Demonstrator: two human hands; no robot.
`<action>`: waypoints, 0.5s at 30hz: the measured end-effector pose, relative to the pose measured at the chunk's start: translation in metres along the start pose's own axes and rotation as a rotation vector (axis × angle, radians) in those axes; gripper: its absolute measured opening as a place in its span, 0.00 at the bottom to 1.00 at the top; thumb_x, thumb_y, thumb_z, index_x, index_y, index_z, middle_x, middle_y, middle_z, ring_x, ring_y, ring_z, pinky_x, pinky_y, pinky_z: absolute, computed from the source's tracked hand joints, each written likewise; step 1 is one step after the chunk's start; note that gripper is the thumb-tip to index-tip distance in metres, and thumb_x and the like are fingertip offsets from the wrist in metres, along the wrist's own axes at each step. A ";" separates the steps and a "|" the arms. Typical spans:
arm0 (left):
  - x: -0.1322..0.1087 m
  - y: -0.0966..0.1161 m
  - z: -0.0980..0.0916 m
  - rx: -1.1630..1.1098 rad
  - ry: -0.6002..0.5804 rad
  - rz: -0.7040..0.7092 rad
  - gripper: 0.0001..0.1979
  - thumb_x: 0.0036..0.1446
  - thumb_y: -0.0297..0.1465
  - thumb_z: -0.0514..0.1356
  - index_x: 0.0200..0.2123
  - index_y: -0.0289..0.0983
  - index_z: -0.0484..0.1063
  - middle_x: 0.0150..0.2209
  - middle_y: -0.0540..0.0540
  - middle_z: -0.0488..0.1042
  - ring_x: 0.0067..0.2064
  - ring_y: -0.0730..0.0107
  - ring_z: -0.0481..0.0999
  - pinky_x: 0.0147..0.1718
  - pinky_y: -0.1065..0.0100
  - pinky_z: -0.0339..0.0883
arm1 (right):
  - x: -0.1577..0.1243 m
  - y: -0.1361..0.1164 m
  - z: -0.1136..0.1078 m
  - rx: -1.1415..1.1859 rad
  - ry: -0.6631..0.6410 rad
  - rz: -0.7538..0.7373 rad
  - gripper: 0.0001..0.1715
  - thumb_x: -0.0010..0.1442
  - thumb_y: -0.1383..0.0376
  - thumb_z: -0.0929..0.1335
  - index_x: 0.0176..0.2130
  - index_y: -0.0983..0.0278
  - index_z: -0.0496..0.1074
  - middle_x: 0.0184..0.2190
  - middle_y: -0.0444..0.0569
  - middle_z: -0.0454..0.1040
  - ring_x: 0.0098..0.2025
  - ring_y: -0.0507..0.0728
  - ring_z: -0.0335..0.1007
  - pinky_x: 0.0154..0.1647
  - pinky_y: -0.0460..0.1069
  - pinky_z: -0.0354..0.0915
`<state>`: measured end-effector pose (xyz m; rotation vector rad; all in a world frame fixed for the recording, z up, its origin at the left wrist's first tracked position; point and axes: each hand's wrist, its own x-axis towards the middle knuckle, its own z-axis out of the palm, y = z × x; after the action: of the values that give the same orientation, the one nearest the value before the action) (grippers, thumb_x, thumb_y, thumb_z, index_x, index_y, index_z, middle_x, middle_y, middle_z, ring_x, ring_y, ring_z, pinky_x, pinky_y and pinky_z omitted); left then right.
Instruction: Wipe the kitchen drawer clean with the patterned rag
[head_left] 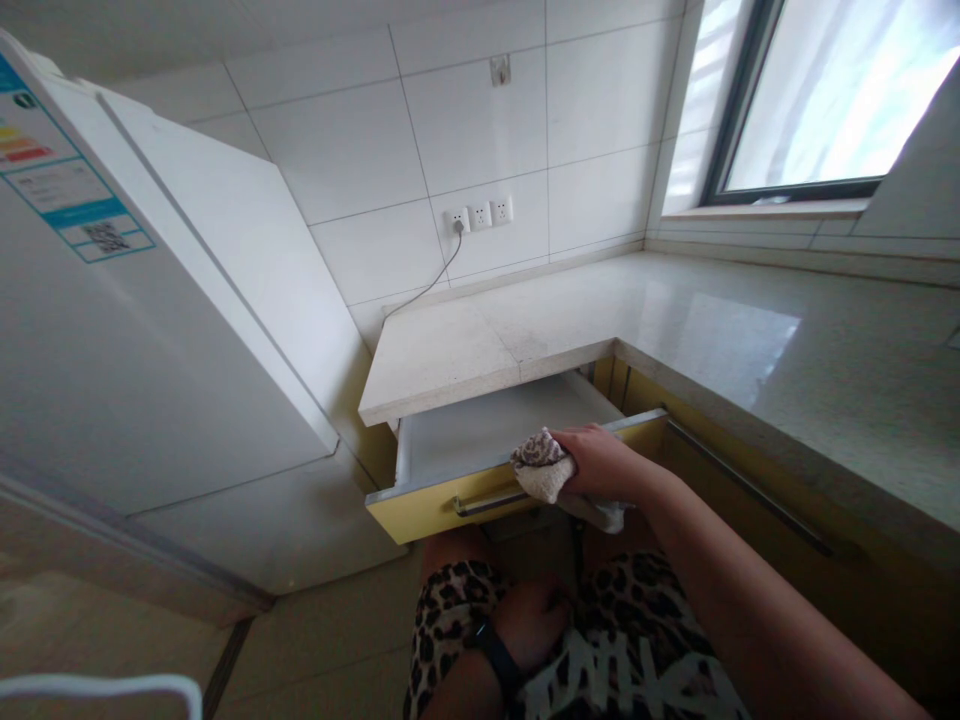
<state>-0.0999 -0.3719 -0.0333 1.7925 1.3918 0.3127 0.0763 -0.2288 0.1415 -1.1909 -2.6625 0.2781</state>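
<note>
My right hand (600, 465) is closed on a crumpled cloth (541, 468), white with a brown spotted patch, and presses it against the top front edge of an open yellow drawer (435, 500). The drawer's white inside looks bare, and its metal bar handle (487, 500) runs just below the cloth. My left hand (534, 618) rests as a loose fist on my lap, on leopard-print fabric, with a black band on the wrist. Nothing shows in that hand.
A white fridge (150, 330) stands close on the left. A pale stone countertop (675, 320) wraps the corner above the drawer, under a window (832, 90). A cord runs from wall sockets (480, 215). A second yellow cabinet front with a long handle (750, 490) is on the right.
</note>
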 end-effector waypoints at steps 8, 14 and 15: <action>-0.003 0.006 -0.003 0.005 -0.010 -0.006 0.19 0.63 0.35 0.48 0.49 0.40 0.75 0.48 0.45 0.78 0.49 0.60 0.74 0.48 0.64 0.65 | -0.006 -0.001 -0.004 0.010 -0.009 -0.011 0.21 0.49 0.54 0.71 0.43 0.58 0.73 0.40 0.50 0.80 0.44 0.63 0.76 0.44 0.49 0.60; -0.006 0.014 -0.008 0.019 -0.044 -0.040 0.20 0.63 0.35 0.47 0.52 0.40 0.74 0.50 0.45 0.77 0.51 0.60 0.73 0.51 0.63 0.63 | -0.014 0.003 0.003 0.095 0.077 -0.055 0.20 0.49 0.57 0.72 0.43 0.59 0.74 0.41 0.51 0.80 0.45 0.62 0.75 0.49 0.51 0.61; -0.006 0.014 -0.008 0.019 -0.043 -0.036 0.20 0.63 0.35 0.47 0.51 0.40 0.74 0.50 0.45 0.77 0.50 0.60 0.73 0.50 0.63 0.63 | -0.016 0.005 0.006 0.117 0.104 -0.070 0.21 0.49 0.58 0.72 0.44 0.60 0.74 0.42 0.51 0.79 0.46 0.62 0.74 0.51 0.52 0.61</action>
<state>-0.0979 -0.3747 -0.0166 1.7768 1.3995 0.2414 0.0890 -0.2382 0.1325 -1.0451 -2.5544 0.3452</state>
